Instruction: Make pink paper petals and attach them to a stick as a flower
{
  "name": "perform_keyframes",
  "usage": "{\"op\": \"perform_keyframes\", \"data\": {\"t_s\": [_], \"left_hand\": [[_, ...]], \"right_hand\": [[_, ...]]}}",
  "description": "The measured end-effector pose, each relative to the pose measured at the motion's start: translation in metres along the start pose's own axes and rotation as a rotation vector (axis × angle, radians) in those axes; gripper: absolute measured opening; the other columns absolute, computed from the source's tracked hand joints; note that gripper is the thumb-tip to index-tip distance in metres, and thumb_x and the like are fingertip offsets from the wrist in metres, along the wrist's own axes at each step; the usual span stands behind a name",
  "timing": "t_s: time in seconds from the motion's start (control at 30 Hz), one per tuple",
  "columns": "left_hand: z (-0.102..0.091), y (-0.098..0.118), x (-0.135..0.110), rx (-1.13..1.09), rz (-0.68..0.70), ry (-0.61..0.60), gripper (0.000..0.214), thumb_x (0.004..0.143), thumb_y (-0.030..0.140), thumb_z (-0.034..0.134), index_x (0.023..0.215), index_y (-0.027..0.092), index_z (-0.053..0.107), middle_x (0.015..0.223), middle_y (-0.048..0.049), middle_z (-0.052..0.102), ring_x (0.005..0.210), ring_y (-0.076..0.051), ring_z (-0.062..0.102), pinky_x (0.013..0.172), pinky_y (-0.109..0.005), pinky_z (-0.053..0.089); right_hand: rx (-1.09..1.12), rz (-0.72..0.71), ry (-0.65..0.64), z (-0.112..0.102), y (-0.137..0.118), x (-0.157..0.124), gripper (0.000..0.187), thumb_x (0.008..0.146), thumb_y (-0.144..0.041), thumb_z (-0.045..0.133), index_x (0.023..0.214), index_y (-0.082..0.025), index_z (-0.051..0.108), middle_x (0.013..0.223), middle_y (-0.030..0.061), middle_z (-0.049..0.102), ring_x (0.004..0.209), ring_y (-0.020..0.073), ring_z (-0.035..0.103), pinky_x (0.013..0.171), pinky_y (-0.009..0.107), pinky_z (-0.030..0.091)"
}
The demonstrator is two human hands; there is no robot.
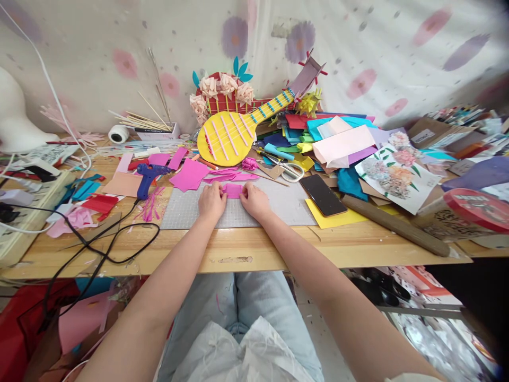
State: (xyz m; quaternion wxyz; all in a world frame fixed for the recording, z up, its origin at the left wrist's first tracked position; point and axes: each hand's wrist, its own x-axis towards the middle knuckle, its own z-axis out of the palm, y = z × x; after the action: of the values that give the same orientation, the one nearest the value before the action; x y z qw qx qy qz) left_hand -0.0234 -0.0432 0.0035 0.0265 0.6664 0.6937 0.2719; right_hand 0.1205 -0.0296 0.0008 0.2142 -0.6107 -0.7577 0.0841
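Note:
A small folded piece of pink paper (233, 190) lies on the grey cutting mat (278, 209) in the middle of the wooden table (278, 249). My left hand (211, 202) pinches its left end, fingers curled. My right hand (254, 200) grips its right end the same way. Both hands rest on the mat, close together, with the paper between them.
A blue glue gun (148, 177) with a black cord lies left of the mat. Scissors (287, 168), a black phone (322, 194) and a wooden rolling pin (393, 225) sit to the right. A yellow paper guitar (230, 135) and stacked coloured paper (338, 140) are behind.

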Motion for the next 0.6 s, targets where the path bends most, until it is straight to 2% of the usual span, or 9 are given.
{"op": "perform_keyframes", "data": {"t_s": [0.43,0.6], "left_hand": [[-0.0007,0.0003,0.0001,0.031,0.057,-0.029,0.008,0.079,0.022,0.052,0.085,0.023,0.056,0.083,-0.0029,0.064,0.092,-0.023,0.051,0.075,-0.033,0.04],[0.0008,0.0008,0.0003,0.082,0.113,-0.07,0.019,0.081,0.02,0.044,0.086,0.023,0.063,0.091,-0.006,0.062,0.098,-0.025,0.048,0.085,-0.036,0.038]], "right_hand": [[-0.044,-0.02,-0.016,-0.0007,-0.0015,-0.0006,0.017,0.085,-0.023,0.041,0.096,-0.019,0.053,0.095,0.0072,0.063,0.086,0.0189,0.056,0.07,0.028,0.038],[-0.082,-0.054,-0.019,-0.0004,-0.0015,-0.0006,0.017,0.086,-0.024,0.041,0.094,-0.02,0.055,0.096,0.0072,0.062,0.087,0.0197,0.056,0.072,0.029,0.038]]}}
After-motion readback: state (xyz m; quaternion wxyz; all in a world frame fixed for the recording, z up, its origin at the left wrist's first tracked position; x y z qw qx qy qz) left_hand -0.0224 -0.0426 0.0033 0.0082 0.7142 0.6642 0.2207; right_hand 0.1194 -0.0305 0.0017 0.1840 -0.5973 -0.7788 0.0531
